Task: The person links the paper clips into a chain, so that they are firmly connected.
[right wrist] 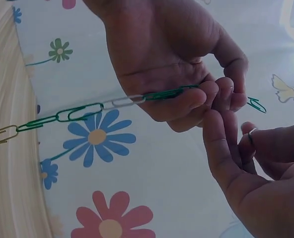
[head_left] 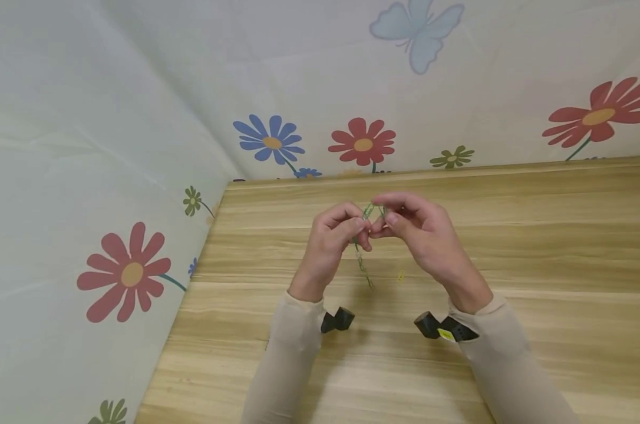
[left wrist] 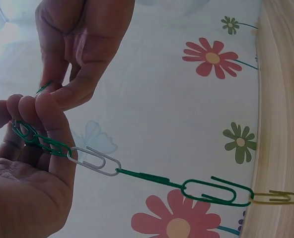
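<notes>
My left hand (head_left: 324, 250) pinches a chain of linked paper clips (left wrist: 147, 176) near its upper end. Green, white and gold-coloured clips make up the chain, which hangs below the fingers toward the table. One green clip (right wrist: 257, 105) sticks out past the left fingertips in the right wrist view. Close beside it, my right hand (head_left: 431, 241) pinches another green paper clip (right wrist: 252, 134) between thumb and fingers, which cover most of it. The fingertips of both hands nearly meet. Whether the right hand's clip is linked to the chain, I cannot tell.
A small yellow item (head_left: 401, 275), perhaps a paper clip, lies on the wooden table (head_left: 553, 253) below the hands. White sheeting (head_left: 299, 76) with printed flowers stands behind and left of the table. Black wrist cameras (head_left: 344, 318) sit under both forearms.
</notes>
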Motion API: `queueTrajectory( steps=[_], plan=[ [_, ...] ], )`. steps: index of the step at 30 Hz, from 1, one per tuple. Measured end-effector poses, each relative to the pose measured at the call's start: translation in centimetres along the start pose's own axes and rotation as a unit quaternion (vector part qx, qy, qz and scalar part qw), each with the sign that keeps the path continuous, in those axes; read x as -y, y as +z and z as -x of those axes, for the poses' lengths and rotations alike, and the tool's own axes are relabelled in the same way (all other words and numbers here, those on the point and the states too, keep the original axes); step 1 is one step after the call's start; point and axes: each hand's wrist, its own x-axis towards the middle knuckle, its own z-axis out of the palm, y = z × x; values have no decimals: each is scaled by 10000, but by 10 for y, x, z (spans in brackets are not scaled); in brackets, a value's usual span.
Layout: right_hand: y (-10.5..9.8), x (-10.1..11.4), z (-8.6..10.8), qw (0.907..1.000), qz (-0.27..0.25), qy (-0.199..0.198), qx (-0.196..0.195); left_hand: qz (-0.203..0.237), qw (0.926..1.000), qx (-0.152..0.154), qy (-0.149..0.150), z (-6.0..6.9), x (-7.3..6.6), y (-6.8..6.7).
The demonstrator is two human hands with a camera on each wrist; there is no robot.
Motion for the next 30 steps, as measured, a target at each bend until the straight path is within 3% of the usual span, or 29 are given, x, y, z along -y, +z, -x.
queueTrajectory(
  steps=[6, 10, 19, 23, 30],
  plan=[
    [-2, 1, 3, 9977, -485, 266, -388, 13, 10000, 41, -12, 0, 1, 0],
    [-5, 2, 3, 9920, -1144, 116, -516, 12, 9999, 120, -60, 0, 2, 1],
    [-8, 2, 1, 9782, -2066, -193, -84, -82, 9991, 157, -391, 2, 0, 5],
    [-7, 3, 1, 9796, -2000, -199, -37, -144, 9985, 104, -523, 2, -2, 7],
    [-6, 4, 2, 9893, -1451, -167, -17, -237, 9973, -82, -686, 3, -8, 11]
  ],
)
